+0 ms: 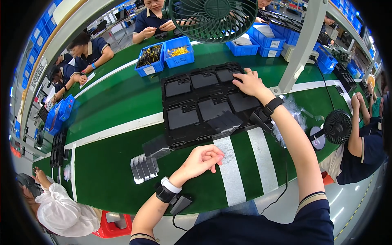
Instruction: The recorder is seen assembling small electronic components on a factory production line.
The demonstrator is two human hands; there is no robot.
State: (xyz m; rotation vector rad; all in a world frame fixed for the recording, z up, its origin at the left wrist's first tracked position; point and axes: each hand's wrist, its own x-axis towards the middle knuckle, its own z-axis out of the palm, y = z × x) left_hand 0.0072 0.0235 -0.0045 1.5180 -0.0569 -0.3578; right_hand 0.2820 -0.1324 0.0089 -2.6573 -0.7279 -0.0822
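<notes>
A black tray (170, 131) with several rectangular compartments lies in front of me, dark flat panels (183, 117) sitting in them. My right hand (250, 83) reaches to its far right corner; the fingers are spread and rest on the panel and rim there. Near the tray's front edge, my left hand (203, 159) hovers over the bench with its fingers curled closed; whether anything small is in them cannot be seen. Dark film strips (225, 122) lie across the tray's front right part. More film with dark segments (144, 166) lies left of my left hand.
Beyond the tray stand blue bins of black pieces (149, 57) and yellow pieces (178, 52). A green fan (212, 16) hangs above. A metal post (303, 49) and crumpled clear plastic (290, 118) are at the right. Co-workers sit around the green bench (110, 163).
</notes>
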